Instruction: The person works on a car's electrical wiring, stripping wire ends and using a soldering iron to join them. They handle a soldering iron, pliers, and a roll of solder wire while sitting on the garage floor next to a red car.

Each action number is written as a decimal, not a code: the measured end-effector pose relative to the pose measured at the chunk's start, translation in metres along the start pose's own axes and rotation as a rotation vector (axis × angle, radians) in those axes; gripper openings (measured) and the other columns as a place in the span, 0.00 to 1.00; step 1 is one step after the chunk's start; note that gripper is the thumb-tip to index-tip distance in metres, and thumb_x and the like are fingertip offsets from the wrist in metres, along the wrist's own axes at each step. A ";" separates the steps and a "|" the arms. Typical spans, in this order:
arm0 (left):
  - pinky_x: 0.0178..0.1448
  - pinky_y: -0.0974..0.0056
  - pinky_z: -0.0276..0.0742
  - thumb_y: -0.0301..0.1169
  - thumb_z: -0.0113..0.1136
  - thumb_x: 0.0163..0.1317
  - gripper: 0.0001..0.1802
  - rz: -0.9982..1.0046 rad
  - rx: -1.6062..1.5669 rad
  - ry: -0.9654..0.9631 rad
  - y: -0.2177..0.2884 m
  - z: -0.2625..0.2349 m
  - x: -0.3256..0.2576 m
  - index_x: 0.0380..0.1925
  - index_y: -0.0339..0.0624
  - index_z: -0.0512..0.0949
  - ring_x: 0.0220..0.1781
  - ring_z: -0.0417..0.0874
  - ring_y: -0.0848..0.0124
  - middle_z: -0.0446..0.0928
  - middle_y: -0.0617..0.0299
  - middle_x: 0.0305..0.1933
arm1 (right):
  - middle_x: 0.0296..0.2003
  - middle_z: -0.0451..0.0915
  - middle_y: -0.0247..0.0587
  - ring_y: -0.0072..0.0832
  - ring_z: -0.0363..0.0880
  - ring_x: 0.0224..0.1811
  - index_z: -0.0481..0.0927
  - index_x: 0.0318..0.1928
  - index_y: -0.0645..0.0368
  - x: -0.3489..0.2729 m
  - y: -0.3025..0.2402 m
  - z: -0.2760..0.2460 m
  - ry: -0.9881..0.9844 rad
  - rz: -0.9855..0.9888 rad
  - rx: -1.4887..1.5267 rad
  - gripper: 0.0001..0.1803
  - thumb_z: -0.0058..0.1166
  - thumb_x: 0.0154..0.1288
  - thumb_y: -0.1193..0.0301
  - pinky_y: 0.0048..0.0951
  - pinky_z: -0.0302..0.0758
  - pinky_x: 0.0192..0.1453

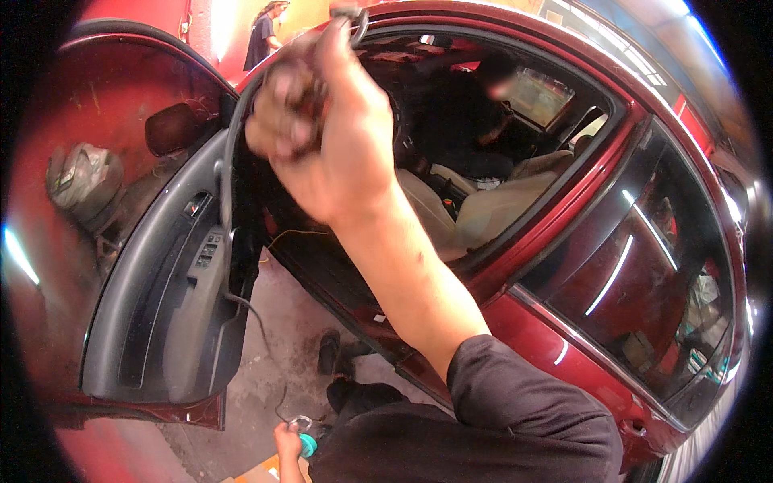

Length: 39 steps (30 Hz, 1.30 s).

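R hand (326, 137): raised high before car's open front doorway; fingers curled, thumb up; blurred, can't tell if pinching or just near small dark curved pc (348, 11) at thumb tip, top edge of view.
L hand (287, 440): low, nr bottom edge; fingers curled on teal round item (307, 445), pale ring (301, 422) at fingers; can't tell if ring + teal are 1 pc.
Car cabin (423, 197): holds beige seats (527, 193), centre console w/ small white thing, + co-worker (463, 113) in dark clothes, far side.
Door (153, 314): dk red, wide open; grey inner panel w/ switches (209, 251); thin dk cable (259, 318) hangs nr its edge.
Bin (97, 189): round, seen thru door glass, pale crumpled stuff on top; rest of contents unclear.
Rear window (636, 258): shut; reflections hide what's behind.
Bkgd: 2nd person (262, 39), top L, dk shirt.
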<state>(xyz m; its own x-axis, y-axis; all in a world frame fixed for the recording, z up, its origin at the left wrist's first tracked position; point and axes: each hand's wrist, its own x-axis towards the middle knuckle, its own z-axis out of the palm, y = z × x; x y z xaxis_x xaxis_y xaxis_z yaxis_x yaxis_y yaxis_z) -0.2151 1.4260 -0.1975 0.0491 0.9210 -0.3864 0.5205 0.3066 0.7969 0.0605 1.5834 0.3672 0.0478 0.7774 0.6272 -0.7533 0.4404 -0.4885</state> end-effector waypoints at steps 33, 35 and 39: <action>0.42 0.64 0.78 0.27 0.52 0.60 0.11 0.665 -0.250 0.047 0.324 -0.183 -0.220 0.31 0.34 0.83 0.32 0.84 0.63 0.82 0.52 0.31 | 0.46 0.81 0.58 0.52 0.80 0.49 0.78 0.56 0.54 -0.424 0.205 -0.153 -0.727 1.260 -1.293 0.22 0.51 0.63 0.61 0.47 0.77 0.53; 0.37 0.55 0.81 0.25 0.62 0.60 0.06 0.835 -0.555 -0.011 0.314 -0.183 -0.238 0.36 0.34 0.77 0.31 0.85 0.61 0.82 0.49 0.28 | 0.42 0.83 0.57 0.53 0.81 0.48 0.80 0.50 0.58 -0.417 0.210 -0.160 -0.718 1.192 -1.276 0.20 0.50 0.63 0.59 0.51 0.76 0.54; 0.28 0.56 0.82 0.34 0.72 0.56 0.19 1.068 -0.410 -0.151 0.265 -0.223 -0.271 0.34 0.36 0.71 0.23 0.85 0.61 0.82 0.45 0.26 | 0.39 0.83 0.59 0.53 0.81 0.46 0.81 0.53 0.51 -0.415 0.214 -0.168 -0.726 1.237 -1.212 0.20 0.51 0.64 0.58 0.49 0.77 0.52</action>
<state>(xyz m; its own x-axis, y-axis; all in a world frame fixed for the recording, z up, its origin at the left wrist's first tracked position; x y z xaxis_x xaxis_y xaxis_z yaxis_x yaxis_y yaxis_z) -0.2808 1.3111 0.2224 0.4140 0.7281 0.5464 -0.1628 -0.5313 0.8314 -0.0102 1.4304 -0.0991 -0.5850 0.6894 -0.4272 0.6876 0.1423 -0.7120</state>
